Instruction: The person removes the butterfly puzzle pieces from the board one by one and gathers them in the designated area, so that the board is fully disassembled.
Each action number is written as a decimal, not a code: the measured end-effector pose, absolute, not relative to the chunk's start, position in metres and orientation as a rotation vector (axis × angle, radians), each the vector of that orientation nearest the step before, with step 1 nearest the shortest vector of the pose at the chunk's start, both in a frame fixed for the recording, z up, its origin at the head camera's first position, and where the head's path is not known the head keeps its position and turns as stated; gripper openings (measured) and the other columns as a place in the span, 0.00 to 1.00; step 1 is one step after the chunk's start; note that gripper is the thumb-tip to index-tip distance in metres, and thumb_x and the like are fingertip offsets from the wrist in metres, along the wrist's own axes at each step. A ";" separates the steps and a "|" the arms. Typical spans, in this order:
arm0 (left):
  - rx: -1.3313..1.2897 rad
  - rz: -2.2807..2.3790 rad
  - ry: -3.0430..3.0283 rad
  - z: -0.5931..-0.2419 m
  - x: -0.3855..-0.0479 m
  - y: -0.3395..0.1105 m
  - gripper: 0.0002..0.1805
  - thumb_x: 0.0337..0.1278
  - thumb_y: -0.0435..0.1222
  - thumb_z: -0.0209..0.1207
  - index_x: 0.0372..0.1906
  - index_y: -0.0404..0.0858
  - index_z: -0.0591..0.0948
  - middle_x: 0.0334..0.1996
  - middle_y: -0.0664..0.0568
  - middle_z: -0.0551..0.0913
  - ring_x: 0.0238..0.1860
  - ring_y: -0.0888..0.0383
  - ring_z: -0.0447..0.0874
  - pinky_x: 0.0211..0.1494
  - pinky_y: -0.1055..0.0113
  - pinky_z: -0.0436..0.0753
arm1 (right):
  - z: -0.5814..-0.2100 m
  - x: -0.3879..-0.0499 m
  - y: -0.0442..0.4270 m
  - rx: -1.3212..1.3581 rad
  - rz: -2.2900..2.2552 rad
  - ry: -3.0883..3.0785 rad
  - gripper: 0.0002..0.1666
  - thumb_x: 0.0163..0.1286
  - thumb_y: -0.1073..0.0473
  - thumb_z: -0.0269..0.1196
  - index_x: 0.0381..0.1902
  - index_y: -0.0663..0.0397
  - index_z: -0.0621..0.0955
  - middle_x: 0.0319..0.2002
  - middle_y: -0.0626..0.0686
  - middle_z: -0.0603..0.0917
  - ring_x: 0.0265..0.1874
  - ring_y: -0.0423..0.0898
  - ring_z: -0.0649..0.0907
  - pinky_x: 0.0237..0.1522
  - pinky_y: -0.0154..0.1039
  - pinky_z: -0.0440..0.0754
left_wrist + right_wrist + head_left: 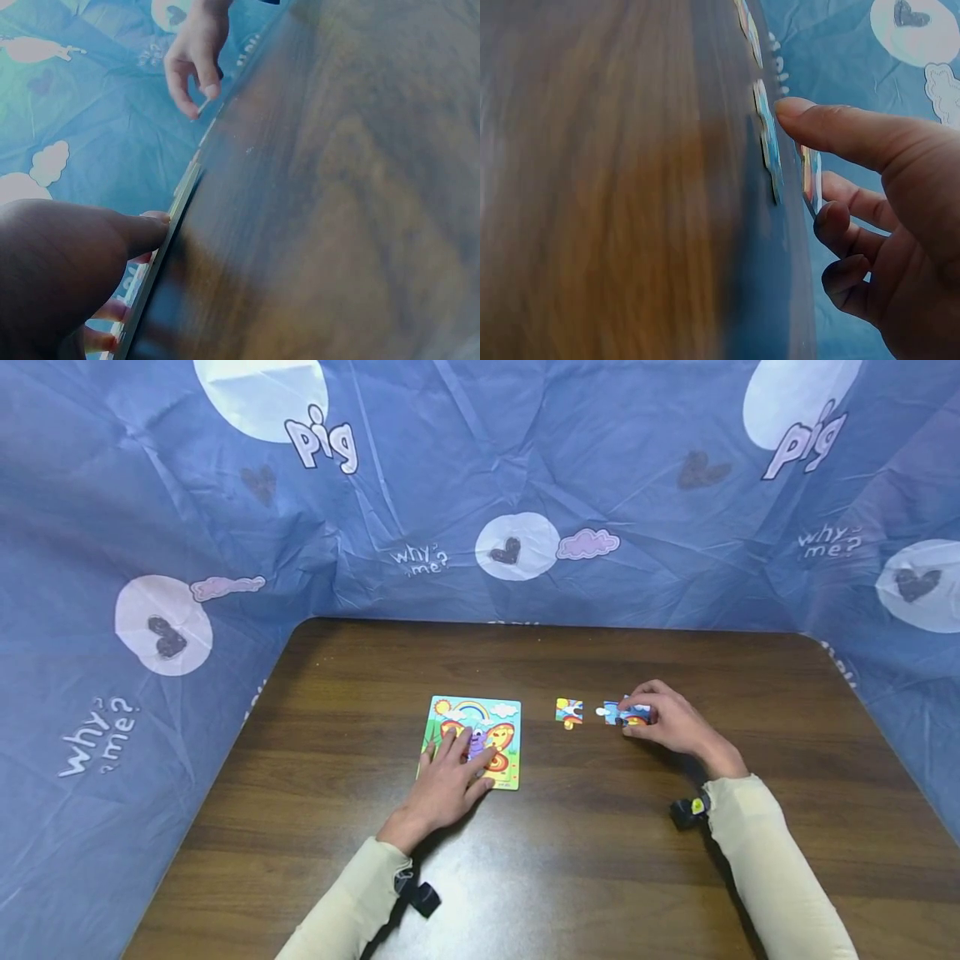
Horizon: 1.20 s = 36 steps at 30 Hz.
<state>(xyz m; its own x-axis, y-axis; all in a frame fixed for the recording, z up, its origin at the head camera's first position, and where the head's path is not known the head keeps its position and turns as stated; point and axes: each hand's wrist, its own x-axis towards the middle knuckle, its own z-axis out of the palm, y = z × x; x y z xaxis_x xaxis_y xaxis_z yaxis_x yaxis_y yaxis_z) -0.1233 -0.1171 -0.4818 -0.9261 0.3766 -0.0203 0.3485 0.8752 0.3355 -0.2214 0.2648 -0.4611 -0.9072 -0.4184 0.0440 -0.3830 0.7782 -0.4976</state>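
Closest in, a pale cream left sleeve [345,902] runs up from the near side of the rectangular, brightly printed butterfly board [510,778], a small black wrist camera [425,899] at its cuff. Well to the board's right comes the matching cream right sleeve [772,860], with a second black camera [683,812] there. Under it all, a dark brown wood-grain table [570,852], and the board lies flat on it!

Now the left hand [447,785]: fingers spread across the board's face, resting on it and grasping nothing, the thumb at its near edge. Purple body, red-and-yellow wings, rainbow and sun show around those fingers.

Over to the board's right, a yellow, blue and white knobbed jigsaw piece [568,711] lies nearest it. Farther right, a blue-and-white jigsaw piece [611,713], also flat. And just beyond, the right hand [681,722] pinches a multicoloured jigsaw piece [814,176] between thumb and fingers, raised off the wood, near that blue-and-white one!

Behind the board, past the table's far edge, hangs a creased blue backdrop [442,502] printed with "pig", "why me?", hearts and pale circles.
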 end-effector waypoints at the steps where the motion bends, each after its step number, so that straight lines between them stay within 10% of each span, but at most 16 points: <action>1: 0.573 0.502 2.961 -0.482 -0.123 -0.117 0.27 0.72 0.53 0.52 0.72 0.56 0.70 0.78 0.40 0.59 0.79 0.34 0.54 0.76 0.31 0.54 | -0.461 -0.221 0.267 -0.659 -0.787 2.903 0.20 0.60 0.56 0.74 0.50 0.51 0.86 0.54 0.61 0.77 0.48 0.56 0.79 0.45 0.46 0.76; 36: 0.588 0.513 2.967 -0.481 -0.123 -0.117 0.27 0.71 0.53 0.52 0.71 0.55 0.72 0.77 0.39 0.60 0.78 0.33 0.54 0.75 0.31 0.55 | -0.464 -0.221 0.311 -0.727 -0.673 2.923 0.18 0.56 0.64 0.74 0.47 0.57 0.87 0.51 0.65 0.81 0.51 0.61 0.81 0.52 0.58 0.77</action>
<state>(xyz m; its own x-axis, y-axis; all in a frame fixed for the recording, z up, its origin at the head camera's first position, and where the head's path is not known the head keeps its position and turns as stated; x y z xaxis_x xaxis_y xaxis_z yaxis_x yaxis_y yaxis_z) -0.1233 -0.1171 -0.4809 -0.9239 0.3826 -0.0078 0.3578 0.8709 0.3370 -0.2214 0.3114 -0.4636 -0.8876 -0.4579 0.0502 -0.4337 0.7942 -0.4257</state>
